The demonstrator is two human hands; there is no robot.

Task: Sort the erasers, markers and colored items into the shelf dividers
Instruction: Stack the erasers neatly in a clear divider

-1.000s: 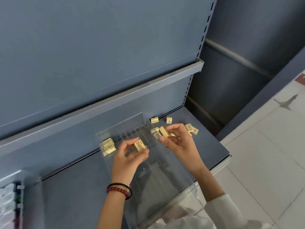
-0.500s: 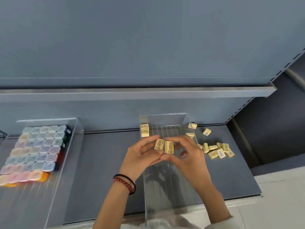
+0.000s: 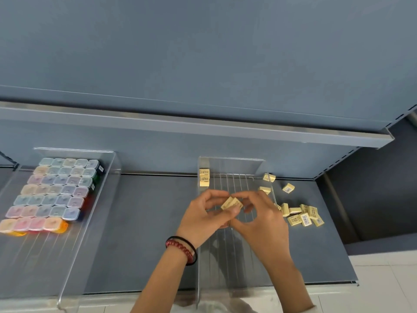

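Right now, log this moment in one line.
left hand: pinches two small yellow block erasers | right hand: pinches same pair | place: over clear acrylic divider tray

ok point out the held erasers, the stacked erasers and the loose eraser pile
held erasers [image 3: 232,203], head view, top faces
stacked erasers [image 3: 204,180], head view, middle of stack
loose eraser pile [image 3: 305,219], head view, centre of cluster

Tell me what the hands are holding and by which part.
Two yellow erasers, side by side, pinched by their outer edges between the left hand and the right hand.
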